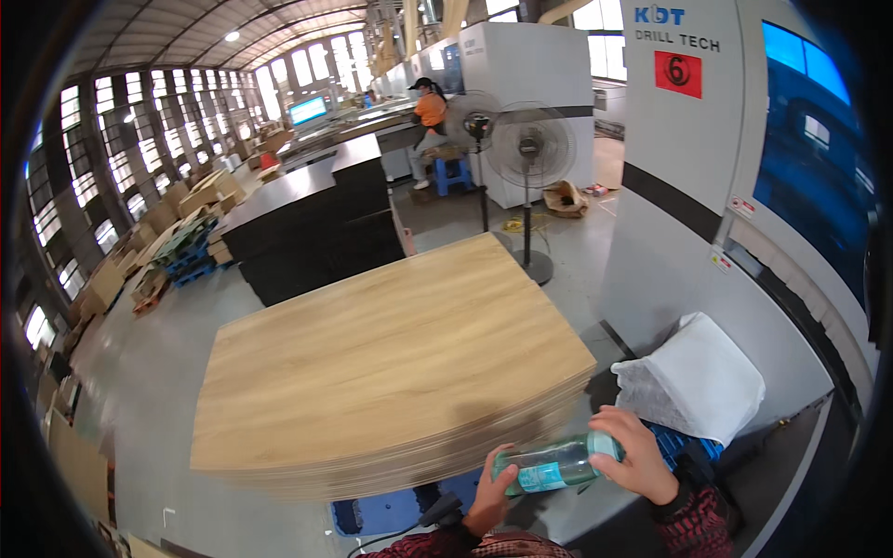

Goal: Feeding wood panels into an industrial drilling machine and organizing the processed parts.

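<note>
A see-through greenish bottle (542, 477) with a teal label lies almost level between my two hands, just past the near edge of a board stack. My left hand (489, 498) is closed around its left end. At the other end, the fingers of my right hand (640, 460) wrap over the pale teal cap (605, 445). The palm side of that grip is hidden. Beyond the bottle rises the tall stack of light wood-grain boards (391, 358), which neither hand touches.
Under the boards shows a blue pallet (353, 517). A white sheet-like cover (693, 377) sits to the right, beside a large machine (674, 195). Farther off are a black stack (321, 228), a standing fan (528, 153), and a person in orange (430, 110) by a blue stool (453, 175).
</note>
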`<state>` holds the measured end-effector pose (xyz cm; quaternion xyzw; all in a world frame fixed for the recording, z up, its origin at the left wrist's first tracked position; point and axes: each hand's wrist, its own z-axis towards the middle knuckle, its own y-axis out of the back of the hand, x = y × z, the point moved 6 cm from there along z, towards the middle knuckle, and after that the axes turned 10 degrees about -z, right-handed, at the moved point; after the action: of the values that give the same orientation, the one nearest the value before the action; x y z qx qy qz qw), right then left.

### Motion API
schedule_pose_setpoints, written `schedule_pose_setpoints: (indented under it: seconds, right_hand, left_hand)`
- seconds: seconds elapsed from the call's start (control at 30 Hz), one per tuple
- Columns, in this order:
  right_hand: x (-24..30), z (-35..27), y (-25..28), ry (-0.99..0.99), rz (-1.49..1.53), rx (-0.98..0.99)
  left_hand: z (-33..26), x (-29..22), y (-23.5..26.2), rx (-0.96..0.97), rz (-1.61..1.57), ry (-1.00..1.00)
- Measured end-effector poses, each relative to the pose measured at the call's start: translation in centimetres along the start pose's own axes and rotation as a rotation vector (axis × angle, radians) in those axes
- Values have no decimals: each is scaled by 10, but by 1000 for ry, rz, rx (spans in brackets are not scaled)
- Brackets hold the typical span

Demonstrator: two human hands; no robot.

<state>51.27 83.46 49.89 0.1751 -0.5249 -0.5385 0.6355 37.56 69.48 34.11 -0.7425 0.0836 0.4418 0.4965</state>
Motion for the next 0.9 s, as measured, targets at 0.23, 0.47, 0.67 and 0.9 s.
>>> schedule_pose_setpoints:
  seconds: [0.23,0.47,0.67,0.9]
  right_hand:
    - [22,9,14,-22,-81,-332]
    - [73,8,8,281,-264,-208]
    - [70,10,27,394,-43,-113]
    - [42,15,52,-34,-393,221]
  left_hand:
    - [7,22,-7,125,-270,205]
    - [-18,95,-12,79,-706,827]
    - [-2,40,-72,390,-1093,859]
    - [26,29,-29,47,-319,387]
